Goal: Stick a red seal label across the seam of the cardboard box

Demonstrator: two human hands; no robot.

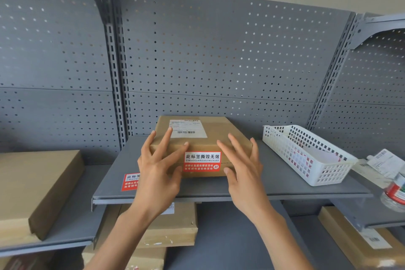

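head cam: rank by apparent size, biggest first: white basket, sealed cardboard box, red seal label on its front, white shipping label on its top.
1. white basket and cardboard box: look alike in extent, and hands cover part of the box, so unranked.
2. red seal label and shipping label: similar; the shipping label lies farther back and foreshortened, so unsure.

Both my forearms reach up and forward from the bottom of the view, bare to the wrist. My left hand (156, 173) is spread wide, fingers (164, 140) fanned and pointing up and away, thumb angled out to the right. My right hand (244, 171) mirrors it, open with the fingers extended and slightly splayed, the thumb tucked low toward the left.
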